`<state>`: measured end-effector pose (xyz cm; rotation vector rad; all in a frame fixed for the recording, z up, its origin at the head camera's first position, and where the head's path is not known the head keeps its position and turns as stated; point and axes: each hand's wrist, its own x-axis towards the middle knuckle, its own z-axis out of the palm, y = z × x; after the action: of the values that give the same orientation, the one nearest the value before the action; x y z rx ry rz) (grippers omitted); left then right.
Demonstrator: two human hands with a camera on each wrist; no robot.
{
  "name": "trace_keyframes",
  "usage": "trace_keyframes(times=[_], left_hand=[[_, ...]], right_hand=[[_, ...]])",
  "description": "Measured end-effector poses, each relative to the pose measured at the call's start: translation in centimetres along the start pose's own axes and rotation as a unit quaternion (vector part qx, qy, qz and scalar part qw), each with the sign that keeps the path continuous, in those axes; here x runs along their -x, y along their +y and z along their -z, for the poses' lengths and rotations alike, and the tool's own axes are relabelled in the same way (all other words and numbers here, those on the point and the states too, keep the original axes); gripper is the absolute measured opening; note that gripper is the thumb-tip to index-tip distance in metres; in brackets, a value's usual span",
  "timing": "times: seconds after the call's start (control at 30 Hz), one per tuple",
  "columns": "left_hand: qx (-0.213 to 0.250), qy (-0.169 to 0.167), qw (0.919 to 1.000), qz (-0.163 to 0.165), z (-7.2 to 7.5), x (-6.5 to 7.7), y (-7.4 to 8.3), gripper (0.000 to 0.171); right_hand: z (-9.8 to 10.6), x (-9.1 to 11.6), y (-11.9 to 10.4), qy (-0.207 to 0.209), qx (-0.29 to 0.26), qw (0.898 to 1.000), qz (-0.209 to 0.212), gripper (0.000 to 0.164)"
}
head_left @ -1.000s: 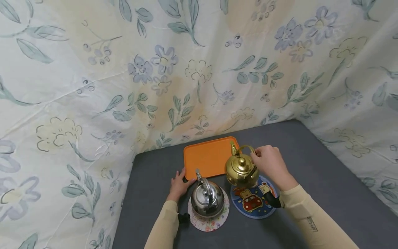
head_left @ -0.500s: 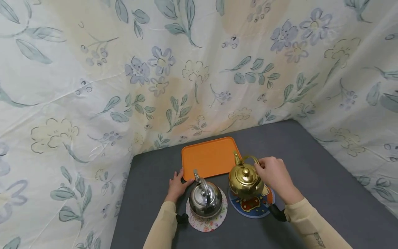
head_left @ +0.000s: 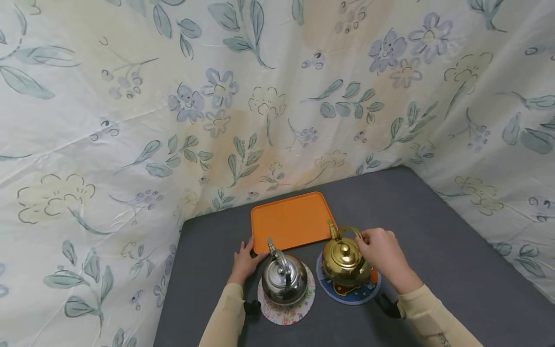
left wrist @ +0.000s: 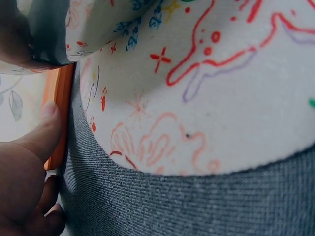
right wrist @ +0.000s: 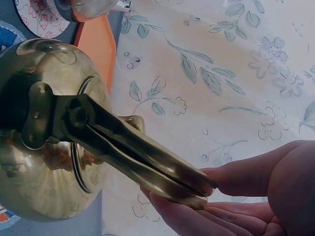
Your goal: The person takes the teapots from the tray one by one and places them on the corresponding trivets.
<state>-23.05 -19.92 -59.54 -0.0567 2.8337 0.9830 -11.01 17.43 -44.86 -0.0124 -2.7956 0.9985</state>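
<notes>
My right hand (head_left: 383, 251) pinches the handle (right wrist: 147, 155) of a gold kettle (head_left: 346, 265) between thumb and fingers. The kettle is over a round blue cartoon mat (head_left: 353, 298), spout toward the back; whether its base touches the mat is hidden. My left hand (head_left: 244, 263) lies at the near left corner of an orange tray (head_left: 292, 221), fingers spread. In the left wrist view its thumb (left wrist: 42, 130) touches the tray's side wall. Close by on its right, a silver kettle (head_left: 282, 286) stands on a round floral mat (head_left: 286, 317).
The grey tabletop (head_left: 438, 270) carries both mats and the tray. A floral cloth (head_left: 269, 106) hangs behind the table and along its sides. The tray's front edge lies just behind the two kettles.
The gold kettle has come down and nearer to me, from partly over the tray's near right corner to over the blue mat. My left hand stays at the tray corner.
</notes>
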Motion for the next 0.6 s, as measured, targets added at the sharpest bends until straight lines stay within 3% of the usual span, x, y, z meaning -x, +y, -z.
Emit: trace_keyframes(times=[0.13,0.3,0.4,0.5,0.6], left_hand=[[0.006,0.005,1.0000,0.005,0.1,0.1,-0.3,0.085],[0.012,0.013,0.9997,0.016,0.5,0.5,-0.9,0.086],[0.013,0.016,0.9997,0.015,0.3,0.6,-1.1,0.086],[0.006,0.019,0.9997,0.015,0.1,0.7,-1.2,0.086],[-0.013,0.023,0.9996,0.006,0.0,0.7,-1.2,0.084]], right_hand=[[-0.3,0.1,-0.1,0.001,-0.001,1.000,-0.003,0.041],[-0.6,0.2,-0.3,-0.004,-0.009,1.000,0.001,0.022],[-0.6,0.4,-0.2,-0.014,-0.011,1.000,0.007,0.021],[-0.3,0.5,0.0,-0.024,-0.007,0.999,0.024,0.024],[0.1,0.4,0.8,0.006,0.012,0.998,0.069,0.024]])
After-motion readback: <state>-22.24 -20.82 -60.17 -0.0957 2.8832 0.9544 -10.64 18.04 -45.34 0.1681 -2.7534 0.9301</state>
